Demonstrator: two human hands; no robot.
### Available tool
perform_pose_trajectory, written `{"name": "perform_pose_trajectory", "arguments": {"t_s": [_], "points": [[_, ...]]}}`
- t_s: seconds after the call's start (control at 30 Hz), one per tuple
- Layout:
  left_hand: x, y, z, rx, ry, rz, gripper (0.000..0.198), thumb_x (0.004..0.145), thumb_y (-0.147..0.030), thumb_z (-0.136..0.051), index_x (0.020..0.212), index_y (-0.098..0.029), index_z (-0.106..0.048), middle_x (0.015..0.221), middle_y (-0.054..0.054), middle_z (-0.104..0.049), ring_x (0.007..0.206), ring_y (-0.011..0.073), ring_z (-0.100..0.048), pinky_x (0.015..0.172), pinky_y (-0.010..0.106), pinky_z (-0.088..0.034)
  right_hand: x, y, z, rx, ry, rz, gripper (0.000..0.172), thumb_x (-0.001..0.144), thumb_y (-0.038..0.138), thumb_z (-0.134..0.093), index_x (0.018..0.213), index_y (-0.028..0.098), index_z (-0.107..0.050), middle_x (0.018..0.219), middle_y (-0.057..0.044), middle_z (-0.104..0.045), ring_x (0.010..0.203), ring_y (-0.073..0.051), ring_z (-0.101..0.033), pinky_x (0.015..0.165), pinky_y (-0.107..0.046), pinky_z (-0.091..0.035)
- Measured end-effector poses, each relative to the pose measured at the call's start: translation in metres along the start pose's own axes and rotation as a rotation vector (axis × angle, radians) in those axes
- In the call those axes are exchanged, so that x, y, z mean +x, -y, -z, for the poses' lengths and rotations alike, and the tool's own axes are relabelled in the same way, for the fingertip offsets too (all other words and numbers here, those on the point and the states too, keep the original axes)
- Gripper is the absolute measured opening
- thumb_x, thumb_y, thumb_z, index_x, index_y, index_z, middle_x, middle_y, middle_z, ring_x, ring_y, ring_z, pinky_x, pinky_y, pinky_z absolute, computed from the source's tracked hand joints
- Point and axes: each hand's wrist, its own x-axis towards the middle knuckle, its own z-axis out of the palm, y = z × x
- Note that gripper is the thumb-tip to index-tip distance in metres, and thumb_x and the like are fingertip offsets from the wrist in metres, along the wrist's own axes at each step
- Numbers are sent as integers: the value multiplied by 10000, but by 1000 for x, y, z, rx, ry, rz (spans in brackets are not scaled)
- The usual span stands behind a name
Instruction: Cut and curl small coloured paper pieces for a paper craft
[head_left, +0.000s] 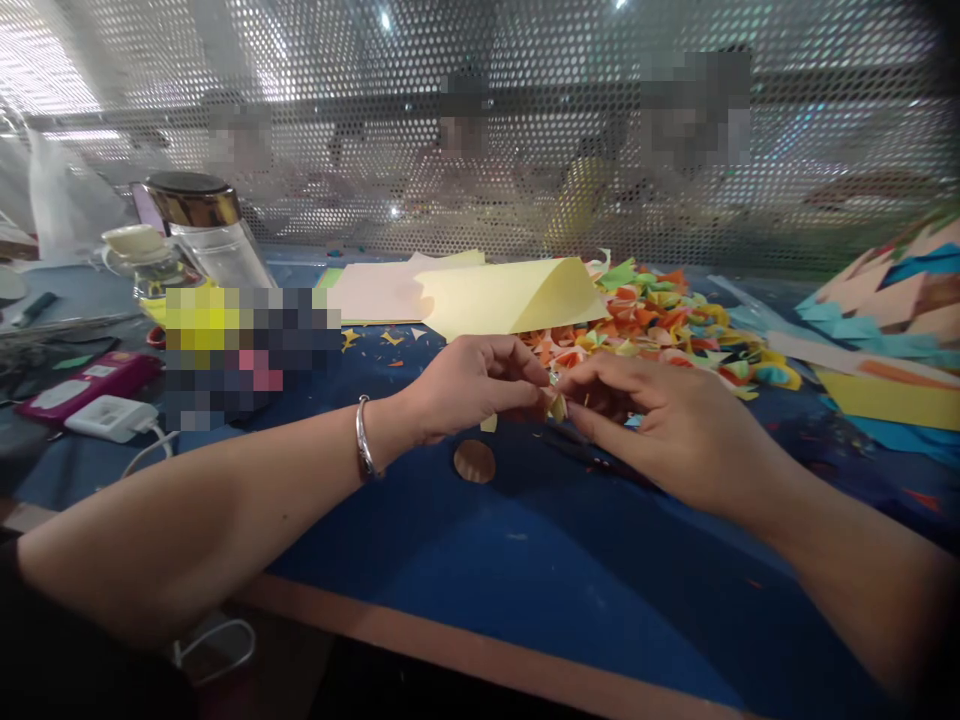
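Between my two hands, above the blue tabletop [517, 560], is a small folded piece of yellow paper [556, 404]. My left hand [487, 385] pinches it from the left with thumb and forefinger. From the other side my right hand [652, 410] grips it between thumb and fingertips, partly hiding it. A round brown disc [474, 461] lies on the table just below my left hand. Beyond my fingers spreads a heap of small folded paper pieces [645, 320] in orange, green and yellow. Pale yellow paper sheets [502, 295] lie behind my left hand.
At the left stand a clear bottle with a dark lid [217, 235] and a glass jar [146, 270]. A white charger [111, 418] with a cable lies by a magenta box [94, 385]. A layered paper construction [892, 290] stands at the right. Perforated metal sheeting [525, 190] rises behind.
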Motion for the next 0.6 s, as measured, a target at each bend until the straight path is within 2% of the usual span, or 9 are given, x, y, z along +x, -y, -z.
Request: {"name": "perform_pose_trajectory", "arguments": {"t_s": [0.17, 0.37, 0.5, 0.6], "points": [[2, -3, 8, 12, 105, 21, 100, 761, -46, -726, 804, -124, -681, 683, -2, -731, 601, 67, -694, 647, 198, -577, -2, 1, 0, 24, 35, -43, 132, 940, 329, -626, 900, 237, -713, 732, -15, -701, 566, -144, -610, 534, -275, -481], [4, -5, 17, 24, 217, 93, 106, 757, -98, -756, 812, -140, -675, 678, 3, -738, 619, 89, -712, 605, 188, -532, -3, 4, -1, 96, 84, -81, 208, 926, 368, -645, 1078, 251, -724, 701, 6, -685, 555, -141, -593, 525, -264, -473], [4, -6, 19, -2, 290, 150, 116, 753, -98, -752, 823, -140, -669, 690, -5, -729, 617, 86, -707, 618, 192, -527, -2, 7, 0, 146, 140, -91, 193, 922, 382, -646, 1047, 255, -718, 678, 12, -670, 559, -141, -589, 512, -255, -456], [5, -7, 18, -62, 274, 174, 111, 746, -85, -733, 816, -142, -669, 703, -14, -719, 600, 78, -695, 611, 195, -523, -1, 9, 2, 166, 150, -113, 185, 915, 405, -653, 995, 247, -709, 689, 3, -675, 574, -146, -601, 533, -263, -474]]}}
